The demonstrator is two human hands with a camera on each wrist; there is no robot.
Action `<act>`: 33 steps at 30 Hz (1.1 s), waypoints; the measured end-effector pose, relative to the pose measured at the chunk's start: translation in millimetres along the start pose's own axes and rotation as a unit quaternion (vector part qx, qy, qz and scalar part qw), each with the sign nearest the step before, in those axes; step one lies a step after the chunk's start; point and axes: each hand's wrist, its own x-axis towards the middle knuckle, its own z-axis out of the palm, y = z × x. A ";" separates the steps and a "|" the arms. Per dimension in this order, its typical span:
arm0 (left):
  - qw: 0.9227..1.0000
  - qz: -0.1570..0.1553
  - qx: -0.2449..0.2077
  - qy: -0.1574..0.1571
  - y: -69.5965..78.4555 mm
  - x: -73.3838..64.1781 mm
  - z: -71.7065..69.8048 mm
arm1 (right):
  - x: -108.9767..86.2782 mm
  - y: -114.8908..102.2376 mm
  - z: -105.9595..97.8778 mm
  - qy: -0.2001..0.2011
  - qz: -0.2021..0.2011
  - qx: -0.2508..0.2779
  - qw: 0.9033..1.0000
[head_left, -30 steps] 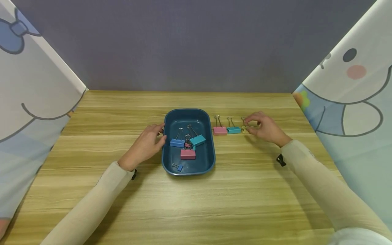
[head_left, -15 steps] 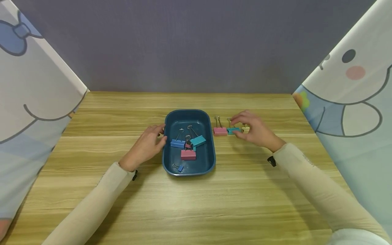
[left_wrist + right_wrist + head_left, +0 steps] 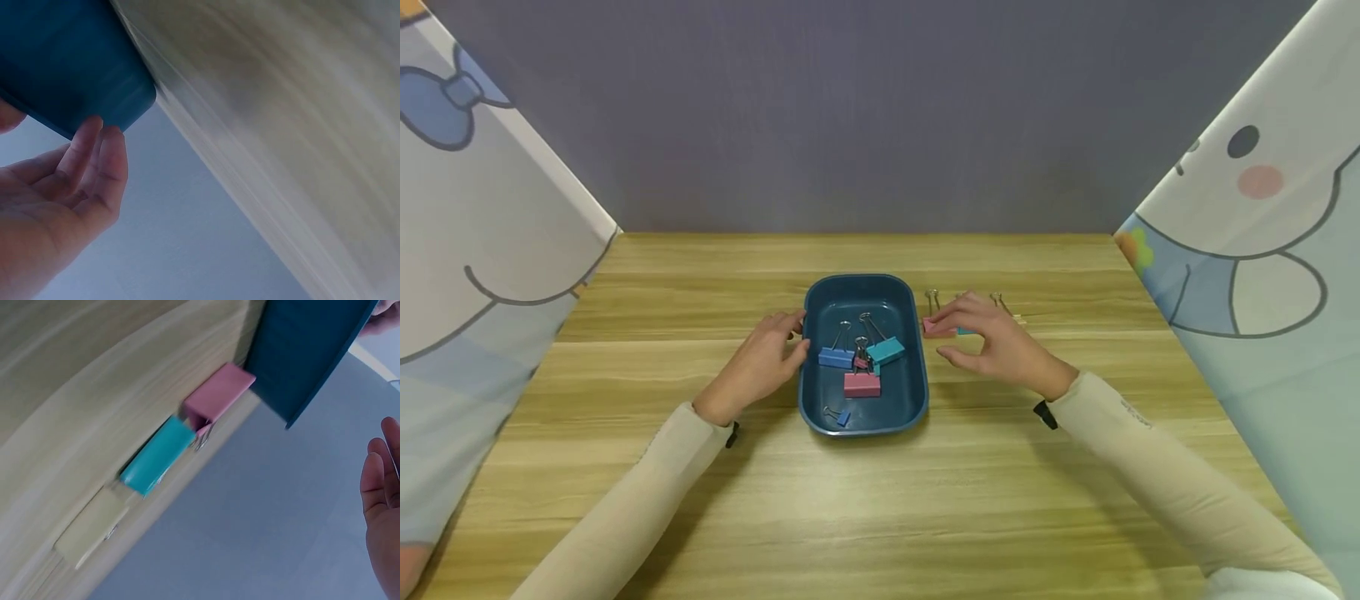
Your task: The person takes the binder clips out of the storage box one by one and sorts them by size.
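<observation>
At the left rim of a dark blue plastic bin point(image 3: 891, 408), my left hand point(image 3: 756, 367) touches the wall with bent, relaxed fingertips, seen also in the left wrist view. My right hand point(image 3: 1000, 346) hovers over a row of binder clips right of the bin, thumb and fingers apart, holding nothing. In the right wrist view the row runs from a pink binder clip point(image 3: 219, 397) beside the bin, through a teal binder clip point(image 3: 157, 455), to a pale yellow binder clip point(image 3: 92, 526). From the head, my hand partly hides all of them.
Inside the bin lie several binder clips: a blue one point(image 3: 836, 357), a teal one point(image 3: 886, 351), a pink one point(image 3: 862, 385) and a small blue one point(image 3: 844, 418). The wooden table point(image 3: 865, 517) ends at a grey back panel point(image 3: 865, 117).
My right hand has moved left along the row, from the yellow clip past the teal one toward the pink one. My left hand stays at the bin. The clips keep their places.
</observation>
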 end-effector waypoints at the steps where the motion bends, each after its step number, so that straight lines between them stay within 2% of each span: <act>1: 1.000 -0.001 0.000 0.000 -0.1 -0.2 0.6 | 0.9 -1.4 2.2 -0.002 0.003 0.007 1.000; 7: 1.000 -0.006 0.002 0.001 -0.8 -0.8 1.9 | 7.7 -8.0 12.5 -0.012 0.017 0.010 1.000; 14: 1.000 -0.007 0.000 -0.002 -0.5 -0.8 1.1 | 14.3 -11.0 22.0 -0.027 0.020 0.006 0.999; 20: 1.000 -0.007 -0.001 0.000 0.3 -0.4 -0.9 | 22.2 -13.7 31.9 -0.042 0.020 0.023 0.999; 26: 1.000 -0.007 0.000 0.004 -0.6 -0.1 -1.9 | 32.9 -16.1 47.6 -0.076 0.019 0.029 0.997; 33: 1.000 -0.007 -0.011 0.010 -1.3 0.6 -3.3 | 43.4 -19.4 63.4 -0.130 0.054 0.015 0.990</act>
